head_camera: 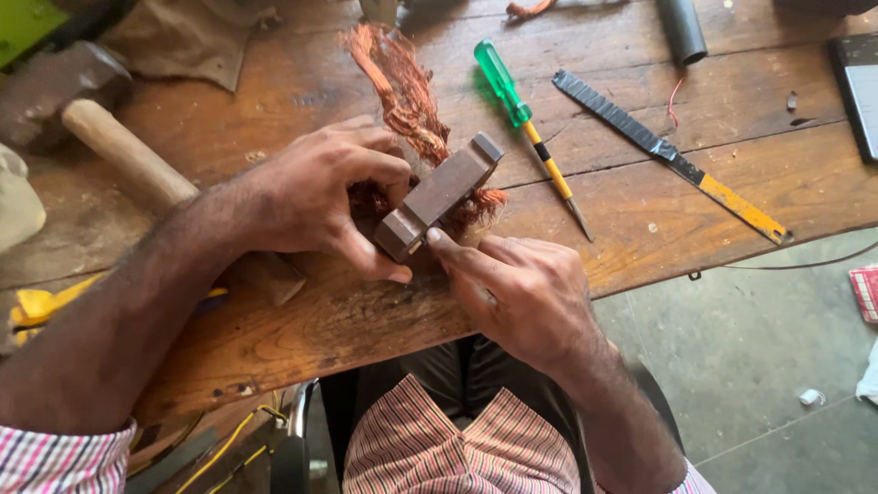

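Observation:
My left hand (315, 197) grips a brown rectangular metal block (439, 194), a wound core with copper wire (407, 96) spilling out behind it. The block rests tilted on the wooden bench (302, 320). My right hand (521, 288) has its fingers curled, and its thumb presses against the near end of the block. Frayed copper strands also show under the block's right side (480, 206).
A green-handled screwdriver (526, 119) and a saw blade with a yellow end (672, 155) lie to the right. A wooden-handled hammer (119, 151) lies at left, a dark tube (681, 27) at the back, a cloth (183, 37) top left. The floor (759, 348) is beyond the bench edge.

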A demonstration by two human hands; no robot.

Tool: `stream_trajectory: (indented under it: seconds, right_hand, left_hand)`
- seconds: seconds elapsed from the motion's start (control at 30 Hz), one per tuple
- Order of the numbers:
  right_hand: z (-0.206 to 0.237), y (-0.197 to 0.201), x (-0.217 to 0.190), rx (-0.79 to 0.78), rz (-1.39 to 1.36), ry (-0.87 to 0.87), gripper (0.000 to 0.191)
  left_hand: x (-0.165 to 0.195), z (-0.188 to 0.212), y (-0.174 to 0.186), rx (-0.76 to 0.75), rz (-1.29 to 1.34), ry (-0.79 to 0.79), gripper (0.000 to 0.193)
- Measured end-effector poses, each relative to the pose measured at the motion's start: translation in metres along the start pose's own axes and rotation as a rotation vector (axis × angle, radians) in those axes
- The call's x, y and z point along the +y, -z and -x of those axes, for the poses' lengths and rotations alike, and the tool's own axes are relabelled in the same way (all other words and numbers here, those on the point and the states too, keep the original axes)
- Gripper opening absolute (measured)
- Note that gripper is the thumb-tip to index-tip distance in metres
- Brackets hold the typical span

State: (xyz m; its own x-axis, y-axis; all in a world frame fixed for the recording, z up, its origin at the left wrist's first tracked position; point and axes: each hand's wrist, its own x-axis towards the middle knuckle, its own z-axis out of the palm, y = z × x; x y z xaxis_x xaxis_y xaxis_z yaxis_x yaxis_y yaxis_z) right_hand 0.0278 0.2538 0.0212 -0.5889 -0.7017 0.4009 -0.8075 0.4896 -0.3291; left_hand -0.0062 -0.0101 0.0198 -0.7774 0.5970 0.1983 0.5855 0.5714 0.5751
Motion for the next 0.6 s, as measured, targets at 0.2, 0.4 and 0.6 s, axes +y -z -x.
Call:
stream_trajectory:
  seconds: [0.2, 0.4, 0.6]
  right_hand:
    - [0.005, 0.002, 0.000, -0.008, 0.033, 0.022, 0.040]
    - [0.011, 0.002, 0.003, 0.001, -0.010, 0.014, 0.041]
    - [0.013, 0.000, 0.000, 0.000, 0.014, 0.011, 0.041]
  left_hand:
    - [0.004, -0.002, -0.012, 0.077, -0.204, -0.142, 0.075]
    - [0.005, -0.003, -0.014, 0.099, -0.220, -0.185, 0.066]
    - [0.008, -0.004, -0.013, 0.082, -0.204, -0.166, 0.060]
